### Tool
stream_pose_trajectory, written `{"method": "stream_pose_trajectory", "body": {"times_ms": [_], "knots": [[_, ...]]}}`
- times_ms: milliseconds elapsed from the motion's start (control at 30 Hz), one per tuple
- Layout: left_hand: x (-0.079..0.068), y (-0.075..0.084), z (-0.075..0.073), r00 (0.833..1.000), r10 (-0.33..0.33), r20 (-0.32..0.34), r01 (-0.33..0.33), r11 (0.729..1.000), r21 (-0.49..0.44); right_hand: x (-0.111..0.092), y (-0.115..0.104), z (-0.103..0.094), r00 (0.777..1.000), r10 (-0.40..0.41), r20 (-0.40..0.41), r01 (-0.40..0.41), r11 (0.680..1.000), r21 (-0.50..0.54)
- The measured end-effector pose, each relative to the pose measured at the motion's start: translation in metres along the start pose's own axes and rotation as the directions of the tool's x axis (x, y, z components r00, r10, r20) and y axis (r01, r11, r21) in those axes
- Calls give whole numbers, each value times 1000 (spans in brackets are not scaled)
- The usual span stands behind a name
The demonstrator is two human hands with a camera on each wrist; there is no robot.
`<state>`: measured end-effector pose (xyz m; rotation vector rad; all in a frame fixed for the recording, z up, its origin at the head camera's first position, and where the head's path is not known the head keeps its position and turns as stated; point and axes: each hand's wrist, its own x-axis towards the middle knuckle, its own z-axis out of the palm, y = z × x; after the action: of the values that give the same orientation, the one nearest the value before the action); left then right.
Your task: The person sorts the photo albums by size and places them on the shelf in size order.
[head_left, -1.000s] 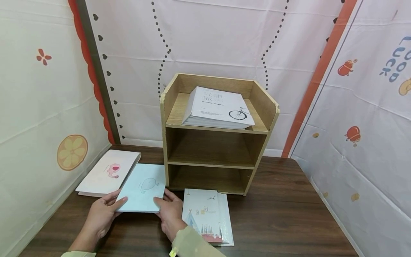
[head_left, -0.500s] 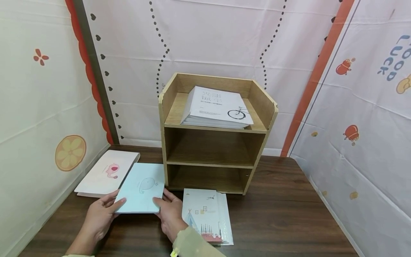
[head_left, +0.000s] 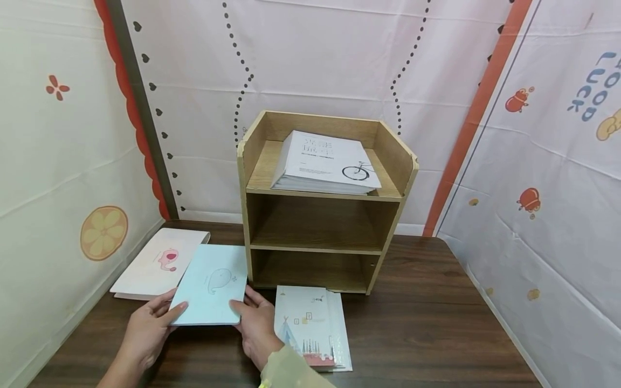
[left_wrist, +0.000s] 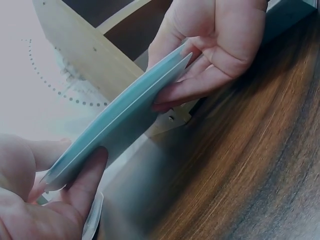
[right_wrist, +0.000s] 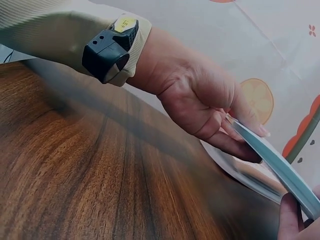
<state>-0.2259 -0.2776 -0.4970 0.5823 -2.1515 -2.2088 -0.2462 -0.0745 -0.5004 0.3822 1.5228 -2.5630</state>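
Observation:
A light-blue notebook (head_left: 211,283) with a whale drawing is held between both hands in the head view. My left hand (head_left: 147,328) grips its near left corner, thumb on the cover and fingers beneath. At the near right corner my right hand (head_left: 257,323) pinches it the same way. Seen from the left wrist, the notebook's edge (left_wrist: 120,112) is tilted above the table and its layers part slightly near the right hand (left_wrist: 215,45). Behind it on the left lies a white notebook (head_left: 155,264) with a pink elephant, partly overlapped in the head view.
A three-level wooden shelf (head_left: 312,249) stands at the back middle, with a stack of white books (head_left: 330,161) bearing a bicycle drawing on its top level. Several booklets (head_left: 303,323) lie on the brown table (head_left: 436,323) before the shelf, right of my right hand. Printed cloth walls (head_left: 315,59) surround the table.
Both hands and the light-blue notebook have shifted very slightly left and toward me. The grip looks the same, and the view has turned a little.

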Motion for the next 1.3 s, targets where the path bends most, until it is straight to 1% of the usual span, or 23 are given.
{"method": "stream_pose_trajectory", "body": {"times_ms": [267, 433, 600, 833, 1100, 1300], "knots": [[-6, 1, 4, 999, -5, -51, 3, 1000, -24, -1, -1, -1, 1000, -6, 15, 6, 1000, 17], [-11, 1, 3, 998, -6, -57, 4, 999, -38, -3, -2, -1, 1000, -8, 24, 8, 1000, 6], [-15, 3, 3, 998, -14, -68, 12, 999, -32, -6, -3, -2, 999, -14, 34, 14, 1000, -9], [-20, 5, 4, 993, -27, -112, 23, 999, -43, -10, -6, -5, 997, -15, 70, 16, 1000, -1], [-26, 5, 2, 995, -1, -97, -10, 994, -106, -15, -11, -9, 995, -14, 102, 17, 1000, -24], [-31, 5, 1, 993, 2, -117, -17, 992, -127, -19, -12, -10, 993, -9, 116, 15, 998, -53]]}}
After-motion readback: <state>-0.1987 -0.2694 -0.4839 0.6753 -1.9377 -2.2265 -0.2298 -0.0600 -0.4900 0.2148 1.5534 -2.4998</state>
